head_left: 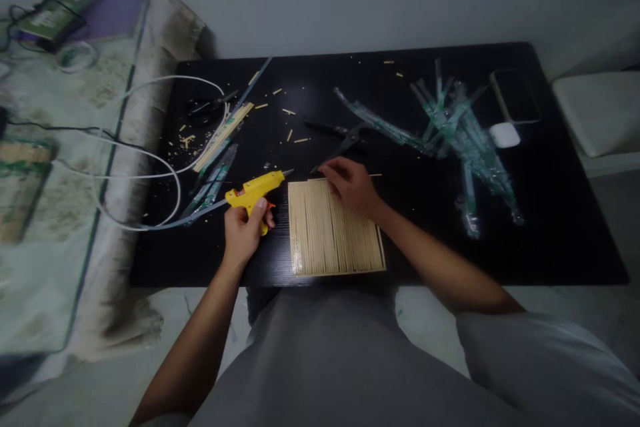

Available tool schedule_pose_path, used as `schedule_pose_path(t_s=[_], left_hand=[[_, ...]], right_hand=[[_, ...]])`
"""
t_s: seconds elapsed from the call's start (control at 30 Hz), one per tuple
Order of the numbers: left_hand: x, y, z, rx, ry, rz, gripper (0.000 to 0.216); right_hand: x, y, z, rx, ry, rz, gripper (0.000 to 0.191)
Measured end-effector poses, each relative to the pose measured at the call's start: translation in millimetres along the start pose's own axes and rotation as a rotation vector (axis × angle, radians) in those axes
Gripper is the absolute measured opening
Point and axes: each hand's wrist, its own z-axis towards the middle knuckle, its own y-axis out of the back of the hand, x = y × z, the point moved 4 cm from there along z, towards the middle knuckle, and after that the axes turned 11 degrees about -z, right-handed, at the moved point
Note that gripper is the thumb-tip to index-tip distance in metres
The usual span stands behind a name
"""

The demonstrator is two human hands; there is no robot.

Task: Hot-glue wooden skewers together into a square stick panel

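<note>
Yellow plastic within the left hand (243, 232): glue gun (260, 187), clasped by its grip, nozzle (287, 173) aimed right, just short of the mat (333, 233). Looks light and rigid; best held by that grip, clear of the metal tip, hot if powered. Trails a bluish strip (213, 207) from the rear, probably springy enough to tug a little.

Over the far edge of the mat, well apart from the left: right hand (353, 187), fingertips close together near a thin stick (376, 175) lying along that edge and jutting past the right corner. Impossible to tell whether pinched on it. Probably near weightless and easy to snap; better nipped mid-length.

Flat on the black table (550, 227), close before the body: the mat, pale sticks side by side. Looks light, stiff along the sticks, likely weak across them. Best lifted by two opposite edges, never by one corner; shiny at lower left, perhaps from glue, so better not touched there.

Just beyond the right hand, dark pliers (347, 140). Farther left, bundled sticks (225, 137), scissors (203, 110) and a white cord (190, 77). Off right, clear wrappers (455, 120), slippery-looking, beside a phone (515, 95).
</note>
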Motion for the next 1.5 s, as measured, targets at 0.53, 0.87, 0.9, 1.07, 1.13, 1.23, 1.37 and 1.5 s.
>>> schedule_pose_path(t_s=[0.53, 0.87, 0.9, 1.07, 1.13, 1.23, 1.37, 1.5], left_hand=[[4.0, -1.5, 1.6, -0.031, 0.018, 0.008, 0.047], [1.6, -2.1, 1.2, -0.042, 0.013, 0.011, 0.047], [2.3, -1.9, 1.4, -0.044, 0.016, 0.009, 0.047], [6.1, -1.1, 1.9, -0.043, 0.025, -0.002, 0.045], [6.9, -0.9, 2.0, -0.041, 0.027, -0.005, 0.043], [7.6, -0.8, 2.2, -0.038, 0.029, -0.006, 0.043], [9.0, -0.8, 2.4, -0.035, 0.036, -0.001, 0.045], [11.1, 0.1, 2.1, -0.047, 0.043, -0.007, 0.044]], right_hand=[[10.4, -1.9, -7.1, -0.107, 0.184, -0.294, 0.016], [17.3, 4.9, -15.5, -0.020, 0.360, -0.605, 0.012], [17.2, 6.8, -17.8, -0.015, 0.378, -0.654, 0.013], [14.5, 21.5, -28.7, -0.018, 0.430, -0.863, 0.015], [13.6, 28.1, -32.6, -0.030, 0.431, -0.935, 0.017], [13.1, 35.8, -38.1, -0.063, 0.426, -1.031, 0.019], [10.4, 39.1, -42.0, -0.060, 0.390, -1.100, 0.024], [8.0, 37.4, -40.0, -0.008, 0.327, -1.139, 0.029]])
